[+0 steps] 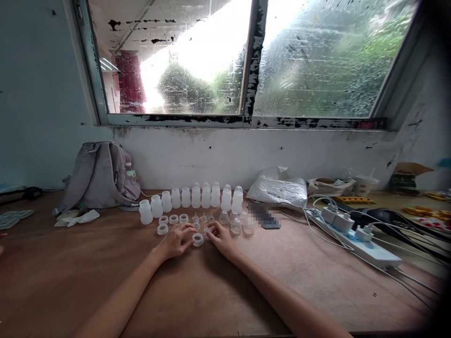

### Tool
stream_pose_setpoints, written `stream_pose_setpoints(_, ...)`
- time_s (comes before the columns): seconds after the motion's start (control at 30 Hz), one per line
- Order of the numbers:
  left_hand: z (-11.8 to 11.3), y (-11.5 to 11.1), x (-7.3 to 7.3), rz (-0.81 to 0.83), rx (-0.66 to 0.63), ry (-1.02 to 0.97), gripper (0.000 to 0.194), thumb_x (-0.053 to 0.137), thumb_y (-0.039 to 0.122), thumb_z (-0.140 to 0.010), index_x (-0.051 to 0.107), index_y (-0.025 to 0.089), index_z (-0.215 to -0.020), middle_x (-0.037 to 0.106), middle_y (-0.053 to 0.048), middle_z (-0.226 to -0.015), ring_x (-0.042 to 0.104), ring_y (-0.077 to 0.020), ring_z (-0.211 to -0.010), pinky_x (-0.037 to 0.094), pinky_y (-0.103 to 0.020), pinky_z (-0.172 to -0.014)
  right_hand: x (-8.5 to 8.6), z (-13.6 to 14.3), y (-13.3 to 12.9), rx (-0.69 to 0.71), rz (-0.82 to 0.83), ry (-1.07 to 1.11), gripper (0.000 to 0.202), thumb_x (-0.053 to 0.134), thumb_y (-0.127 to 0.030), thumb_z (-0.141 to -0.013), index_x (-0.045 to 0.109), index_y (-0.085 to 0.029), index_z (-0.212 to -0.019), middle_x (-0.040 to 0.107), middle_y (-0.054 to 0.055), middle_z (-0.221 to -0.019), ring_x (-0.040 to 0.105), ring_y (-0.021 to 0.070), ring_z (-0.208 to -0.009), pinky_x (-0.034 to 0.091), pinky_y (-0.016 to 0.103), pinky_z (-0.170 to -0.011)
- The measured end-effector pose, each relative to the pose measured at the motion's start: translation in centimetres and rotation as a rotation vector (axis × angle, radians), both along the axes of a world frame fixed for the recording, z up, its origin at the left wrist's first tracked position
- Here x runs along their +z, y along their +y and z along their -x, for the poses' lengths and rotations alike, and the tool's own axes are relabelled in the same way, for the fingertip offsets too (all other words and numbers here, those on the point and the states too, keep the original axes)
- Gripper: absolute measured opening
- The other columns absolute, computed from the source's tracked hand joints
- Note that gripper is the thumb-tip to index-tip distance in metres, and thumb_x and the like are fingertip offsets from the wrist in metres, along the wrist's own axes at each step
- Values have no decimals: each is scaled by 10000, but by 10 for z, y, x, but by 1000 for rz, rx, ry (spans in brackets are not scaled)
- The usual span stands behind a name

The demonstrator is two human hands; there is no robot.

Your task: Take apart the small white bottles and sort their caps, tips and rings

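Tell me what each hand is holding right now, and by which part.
Left hand touches the white ring at its rim; right hand rests beside it. A true grip cannot be told.

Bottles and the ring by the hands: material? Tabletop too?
Bottles: likely translucent plastic, matte milky white. Ring between left hand and right hand: looks like the same frosted plastic. Table: probably wood or laminate, brown, dull, worn.

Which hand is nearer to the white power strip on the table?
The right hand. It rests at the small parts in mid-table, with the power strip well off to its right. The left hand lies farther left, past the white ring.
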State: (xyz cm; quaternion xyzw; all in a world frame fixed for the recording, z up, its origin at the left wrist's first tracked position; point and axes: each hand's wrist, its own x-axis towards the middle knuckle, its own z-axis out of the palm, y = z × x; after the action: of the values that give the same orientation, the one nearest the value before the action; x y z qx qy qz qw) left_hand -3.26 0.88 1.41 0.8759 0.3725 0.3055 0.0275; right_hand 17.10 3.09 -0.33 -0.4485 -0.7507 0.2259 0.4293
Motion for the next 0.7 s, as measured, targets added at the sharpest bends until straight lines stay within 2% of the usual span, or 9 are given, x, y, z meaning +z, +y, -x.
stream_pose_setpoints(0.1,-5,-2,-2,-23,-4,43,202,522,377,-728,588,279,-892,494,-26,-1117,435,-211,-1058,330,-370,-913,-6,-4,8,-108,-47,-46,183,473,-281,-702,444,-177,-849,499,-9,-655,486,121,-591,401,238,-576)
stream_pose_setpoints(0.2,-1,5,-7,-46,64,53,168,529,386,-718,595,249,-789,508,-33,-1084,446,-214,-1037,336,-375,-901,-13,-9,18,-160,-95,-121,163,471,-244,-678,431,-181,-823,492,6,-720,487,128,-629,398,244,-586)
stream_pose_setpoints(0.5,43,32,-15,-148,281,118,141,514,342,-702,561,212,-728,524,-55,-1018,472,-217,-976,360,-374,-852,-22,-11,26,-112,-131,-169,159,437,-218,-709,419,-182,-863,528,32,-811,510,133,-687,403,243,-626)
stream_pose_setpoints(0.7,51,37,-20,-173,346,111,112,531,297,-671,545,219,-749,537,-57,-983,496,-224,-939,380,-365,-805,-24,-6,31,-111,-155,-277,149,436,-168,-719,440,-186,-866,566,44,-875,522,150,-779,388,264,-709)
